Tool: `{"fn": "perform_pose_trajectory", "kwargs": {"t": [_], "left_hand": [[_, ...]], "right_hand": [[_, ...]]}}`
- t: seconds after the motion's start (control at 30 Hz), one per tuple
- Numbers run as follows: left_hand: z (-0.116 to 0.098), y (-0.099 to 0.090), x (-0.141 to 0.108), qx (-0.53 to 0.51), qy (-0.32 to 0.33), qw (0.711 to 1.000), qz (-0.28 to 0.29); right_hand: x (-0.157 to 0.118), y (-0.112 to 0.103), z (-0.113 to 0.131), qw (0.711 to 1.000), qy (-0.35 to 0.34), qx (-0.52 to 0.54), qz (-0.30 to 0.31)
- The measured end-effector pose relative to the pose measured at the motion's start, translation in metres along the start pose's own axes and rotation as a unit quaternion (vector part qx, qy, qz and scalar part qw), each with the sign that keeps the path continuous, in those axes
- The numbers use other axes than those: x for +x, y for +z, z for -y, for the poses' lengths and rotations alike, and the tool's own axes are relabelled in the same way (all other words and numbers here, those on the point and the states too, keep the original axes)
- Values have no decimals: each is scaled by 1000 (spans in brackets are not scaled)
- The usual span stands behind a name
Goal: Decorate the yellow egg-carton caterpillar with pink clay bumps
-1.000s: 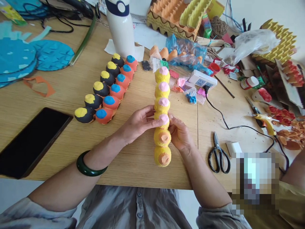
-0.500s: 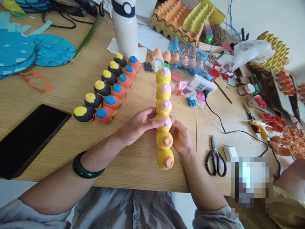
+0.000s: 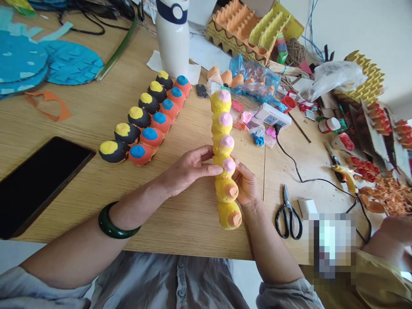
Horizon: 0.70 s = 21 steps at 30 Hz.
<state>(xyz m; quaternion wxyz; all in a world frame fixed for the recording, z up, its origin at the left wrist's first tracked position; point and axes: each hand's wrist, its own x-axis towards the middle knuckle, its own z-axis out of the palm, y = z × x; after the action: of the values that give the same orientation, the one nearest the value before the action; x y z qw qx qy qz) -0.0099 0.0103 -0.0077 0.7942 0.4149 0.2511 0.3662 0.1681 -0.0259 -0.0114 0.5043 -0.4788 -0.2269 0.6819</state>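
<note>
A long yellow strip of egg-carton bumps (image 3: 222,143) is held upright in the middle of the view. Pink clay caps cover several upper bumps; the two lowest have bare orange tips. My left hand (image 3: 189,169) grips its left side, thumb near the lowest pink cap. On the right side my right hand (image 3: 246,182) holds the strip's edge, its fingers partly hidden behind it. To the left lie a row of black bumps with yellow caps (image 3: 137,115) and a row of orange-red bumps with blue caps (image 3: 161,122).
A black phone (image 3: 41,180) lies left, a white bottle (image 3: 174,43) behind. Right are scissors (image 3: 288,214), a corded power strip (image 3: 273,116), clay packets (image 3: 247,124) and a glue gun (image 3: 348,176). Another person's arm (image 3: 386,244) is at lower right.
The lower end of the yellow strip has swung slightly right, so it now tilts. Both hands keep their hold. The view has shifted a little.
</note>
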Motion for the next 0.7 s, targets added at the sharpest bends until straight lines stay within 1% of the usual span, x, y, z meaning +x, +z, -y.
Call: {"fn": "perform_pose_trajectory", "kwargs": {"t": [0.07, 0.2, 0.4, 0.47, 0.6, 0.7], "left_hand": [[0, 0, 0, 2, 0, 1000, 3], [0, 1, -1, 14, -5, 1000, -24], [0, 2, -2, 34, 3, 999, -35], [1, 1, -2, 28, 4, 999, -27], [1, 0, -1, 20, 32, 999, 13], [3, 1, 0, 17, 30, 999, -7]], "right_hand": [[-1, 0, 0, 1000, 0, 4, 1], [-3, 2, -1, 1000, -11, 9, -9], [-1, 2, -2, 1000, -21, -1, -8], [0, 1, -2, 1000, -26, -8, -9], [1, 0, -1, 1000, -24, -9, -16], [1, 1, -1, 1000, -22, -4, -7]]}}
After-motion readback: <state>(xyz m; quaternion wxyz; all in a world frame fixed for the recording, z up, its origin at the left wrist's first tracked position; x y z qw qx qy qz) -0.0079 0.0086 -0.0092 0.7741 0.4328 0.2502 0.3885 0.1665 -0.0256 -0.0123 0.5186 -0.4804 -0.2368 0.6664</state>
